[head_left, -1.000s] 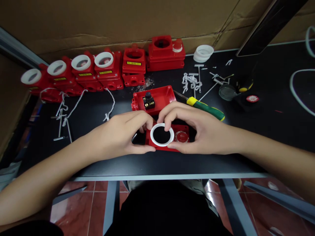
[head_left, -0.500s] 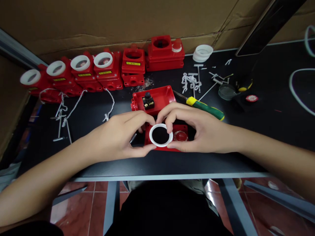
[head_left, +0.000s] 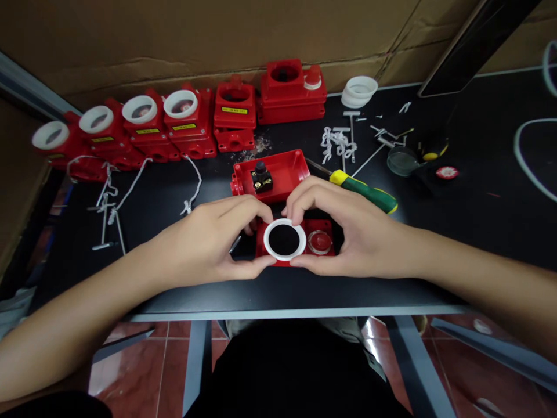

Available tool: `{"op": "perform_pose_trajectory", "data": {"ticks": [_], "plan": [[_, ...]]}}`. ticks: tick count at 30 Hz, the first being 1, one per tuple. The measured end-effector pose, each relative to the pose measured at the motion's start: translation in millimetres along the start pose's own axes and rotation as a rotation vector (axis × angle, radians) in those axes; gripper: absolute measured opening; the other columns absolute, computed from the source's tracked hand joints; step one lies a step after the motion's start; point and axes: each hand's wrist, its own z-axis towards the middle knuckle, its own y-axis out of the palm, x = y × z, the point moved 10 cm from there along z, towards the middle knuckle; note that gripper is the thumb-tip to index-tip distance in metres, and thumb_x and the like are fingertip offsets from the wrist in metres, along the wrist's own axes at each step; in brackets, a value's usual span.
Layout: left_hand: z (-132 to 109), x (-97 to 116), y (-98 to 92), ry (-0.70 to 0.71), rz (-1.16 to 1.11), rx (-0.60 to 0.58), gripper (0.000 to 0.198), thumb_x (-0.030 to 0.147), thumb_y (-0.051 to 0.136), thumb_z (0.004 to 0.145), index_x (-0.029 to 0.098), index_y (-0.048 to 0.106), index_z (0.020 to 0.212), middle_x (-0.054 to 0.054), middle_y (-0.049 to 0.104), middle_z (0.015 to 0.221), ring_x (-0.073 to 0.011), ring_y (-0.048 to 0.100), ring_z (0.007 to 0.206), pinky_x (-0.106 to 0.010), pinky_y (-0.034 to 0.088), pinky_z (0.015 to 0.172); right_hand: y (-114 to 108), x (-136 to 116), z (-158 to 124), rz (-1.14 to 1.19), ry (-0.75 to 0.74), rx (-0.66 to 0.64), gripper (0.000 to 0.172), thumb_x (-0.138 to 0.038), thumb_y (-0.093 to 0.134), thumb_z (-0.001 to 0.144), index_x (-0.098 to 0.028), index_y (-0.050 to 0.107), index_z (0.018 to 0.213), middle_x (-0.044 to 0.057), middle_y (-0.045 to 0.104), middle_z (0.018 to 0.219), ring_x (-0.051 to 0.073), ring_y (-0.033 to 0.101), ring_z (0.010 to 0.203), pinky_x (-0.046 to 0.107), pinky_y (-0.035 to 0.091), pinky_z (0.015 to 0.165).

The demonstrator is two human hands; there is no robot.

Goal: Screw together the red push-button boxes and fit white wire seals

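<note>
Here, your left hand point(head_left: 228, 238) and right hand point(head_left: 348, 226) hold the round white plastic ring point(head_left: 285, 258) from opposite sides, each grip curled against its rim. It sits over the red rectangular plastic cover point(head_left: 319, 224) on the black tabletop point(head_left: 217, 299), near the open red plastic box point(head_left: 285, 174).

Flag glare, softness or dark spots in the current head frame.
All head view: bright glare on the floor tiles; lettering on the yellow labels too soft to read; inside of the white ring flat black, no detail; hands fairly sharp.
</note>
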Motion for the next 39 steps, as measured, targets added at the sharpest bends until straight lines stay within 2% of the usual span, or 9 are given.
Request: {"op": "perform_pose_trajectory", "data": {"ticks": [12, 14, 16, 18, 20, 23, 27, 36, 39], "plan": [[-1, 1, -0.1, 0.008, 0.013, 0.004, 0.029, 0.037, 0.083, 0.107, 0.023, 0.07, 0.13, -0.003, 0.083, 0.113, -0.0192, 0.082, 0.095, -0.028, 0.062, 0.087, -2, -7, 2, 0.001, 0.004, -0.069, 0.043, -0.017, 0.088, 0.091, -0.026, 0.065, 0.127, 0.006, 0.077, 0.13, 0.022, 0.078, 0.116, 0.038, 0.064, 0.104], [-1, 1, -0.6, 0.008, 0.017, 0.007, 0.029, 0.038, 0.082, 0.108, 0.023, 0.07, 0.13, -0.003, 0.083, 0.114, -0.0194, 0.082, 0.095, -0.028, 0.061, 0.087, -1, -9, 1, -0.022, -0.012, -0.077, 0.046, -0.022, 0.09, 0.094, -0.026, 0.064, 0.132, 0.008, 0.075, 0.133, 0.023, 0.076, 0.12, 0.039, 0.064, 0.107], [-1, 2, -0.7, 0.005, 0.016, 0.008, 0.029, 0.04, 0.081, 0.109, 0.023, 0.07, 0.129, -0.003, 0.084, 0.114, -0.0197, 0.082, 0.095, -0.029, 0.061, 0.086, 0, -10, -1, -0.049, -0.024, -0.067, 0.051, -0.034, 0.095, 0.097, -0.027, 0.064, 0.137, 0.009, 0.073, 0.134, 0.025, 0.073, 0.121, 0.041, 0.064, 0.107], [0, 1, -0.3, -0.003, 0.012, 0.006, 0.029, 0.04, 0.081, 0.109, 0.024, 0.069, 0.129, -0.003, 0.083, 0.113, -0.0201, 0.082, 0.095, -0.029, 0.061, 0.086, 2, -9, -3, -0.066, -0.017, -0.05, 0.056, -0.045, 0.098, 0.097, -0.028, 0.064, 0.138, 0.009, 0.071, 0.132, 0.025, 0.071, 0.118, 0.042, 0.065, 0.105], [0, 1, 0.1, -0.004, 0.006, 0.004, 0.029, 0.04, 0.081, 0.108, 0.024, 0.069, 0.128, -0.003, 0.083, 0.112, -0.0205, 0.082, 0.095, -0.03, 0.062, 0.086, 3, -8, -3, -0.076, -0.007, -0.031, 0.054, -0.047, 0.097, 0.099, -0.028, 0.064, 0.136, 0.009, 0.071, 0.129, 0.025, 0.071, 0.114, 0.041, 0.065, 0.101], [0, 1, 0.5, -0.003, 0.003, 0.005, 0.028, 0.043, 0.08, 0.109, 0.025, 0.069, 0.128, -0.003, 0.083, 0.113, -0.0209, 0.082, 0.095, -0.031, 0.062, 0.087, 3, -8, -3, -0.092, -0.015, -0.009, 0.049, -0.043, 0.096, 0.1, -0.028, 0.064, 0.135, 0.008, 0.073, 0.127, 0.024, 0.071, 0.112, 0.04, 0.065, 0.099], [0, 1, 0.5, 0.003, 0.016, 0.013, 0.029, 0.043, 0.08, 0.11, 0.025, 0.068, 0.13, -0.004, 0.083, 0.114, -0.0208, 0.082, 0.096, -0.031, 0.063, 0.088, 3, -9, -2, -0.092, -0.025, -0.017, 0.052, -0.033, 0.095, 0.096, -0.028, 0.064, 0.137, 0.008, 0.075, 0.13, 0.025, 0.073, 0.114, 0.041, 0.065, 0.101], [0, 1, 0.9, 0.015, 0.01, 0.011, 0.032, 0.039, 0.084, 0.107, 0.023, 0.068, 0.13, -0.002, 0.082, 0.111, -0.0198, 0.081, 0.093, -0.03, 0.062, 0.088, 0, -8, 2, -0.013, -0.016, -0.085, 0.052, -0.02, 0.083, 0.097, -0.029, 0.066, 0.145, 0.009, 0.078, 0.142, 0.026, 0.076, 0.13, 0.045, 0.064, 0.116], [-1, 0, 1.1, -0.002, 0.006, 0.002, 0.029, 0.039, 0.081, 0.107, 0.024, 0.068, 0.128, -0.003, 0.082, 0.113, -0.02, 0.081, 0.095, -0.03, 0.063, 0.089, 0, -6, 0, 0.033, -0.016, -0.089, 0.056, -0.025, 0.087, 0.099, -0.03, 0.065, 0.151, 0.01, 0.074, 0.145, 0.026, 0.073, 0.133, 0.045, 0.064, 0.118]]}}
